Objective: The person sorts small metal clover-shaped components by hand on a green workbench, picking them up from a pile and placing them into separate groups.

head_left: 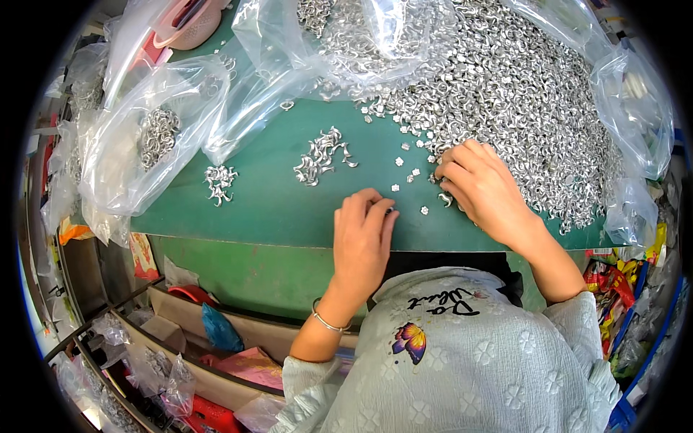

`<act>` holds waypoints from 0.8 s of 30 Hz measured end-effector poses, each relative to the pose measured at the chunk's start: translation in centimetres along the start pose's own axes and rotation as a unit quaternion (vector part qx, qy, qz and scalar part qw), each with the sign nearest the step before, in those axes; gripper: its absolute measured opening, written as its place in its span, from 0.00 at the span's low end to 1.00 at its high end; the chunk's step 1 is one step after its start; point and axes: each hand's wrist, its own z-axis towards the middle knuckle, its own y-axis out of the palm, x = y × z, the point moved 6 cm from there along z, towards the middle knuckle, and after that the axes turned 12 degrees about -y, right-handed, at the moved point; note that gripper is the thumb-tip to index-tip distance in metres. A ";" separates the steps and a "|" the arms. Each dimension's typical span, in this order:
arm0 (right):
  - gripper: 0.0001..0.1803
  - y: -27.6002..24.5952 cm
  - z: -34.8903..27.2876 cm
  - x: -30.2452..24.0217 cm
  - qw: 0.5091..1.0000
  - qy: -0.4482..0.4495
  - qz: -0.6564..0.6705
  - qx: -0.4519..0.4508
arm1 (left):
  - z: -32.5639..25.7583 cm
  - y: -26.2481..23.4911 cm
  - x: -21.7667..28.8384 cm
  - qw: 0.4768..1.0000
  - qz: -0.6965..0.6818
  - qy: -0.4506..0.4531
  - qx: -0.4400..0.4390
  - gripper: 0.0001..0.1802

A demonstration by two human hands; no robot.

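My left hand (363,231) is over the front of the green tabletop, thumb and fingers pinched together. A small glint shows at its fingertips, too hidden to name. At the left edge of a big heap of small silver metal pieces (520,108), my right hand (484,186) has its fingers bent down. Curved silver pieces (445,199) lie under and beside its fingertips; whether it grips one is hidden. Between the hands are a few tiny flower-shaped metal pieces (424,210). Farther left are a small pile of curved silver pieces (317,160) and a smaller cluster (219,182).
Clear plastic bags (155,137) cover the table's left side, and another plastic sheet (639,108) edges the heap at right. A pink basket (189,25) stands at the far left. Below the table's front edge is an open drawer (238,372) with bags and a blue packet (221,328).
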 end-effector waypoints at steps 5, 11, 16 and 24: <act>0.21 1.7 0.0 -3.7 0.989 -0.086 0.108 -0.058 | 0.9 -0.1 0.1 0.999 0.013 0.020 0.040 0.15; 0.16 1.8 -3.1 0.0 0.997 -0.057 -0.056 -0.016 | 0.5 -0.7 -0.5 0.998 0.017 -0.025 0.047 0.16; 0.15 -0.2 -6.2 2.0 0.994 0.012 -0.102 0.041 | 0.8 0.3 1.2 0.996 0.094 0.010 0.008 0.21; 0.38 0.1 -8.3 0.2 1.000 0.021 -0.015 0.016 | 2.0 4.5 2.0 0.990 0.041 0.055 -0.123 0.38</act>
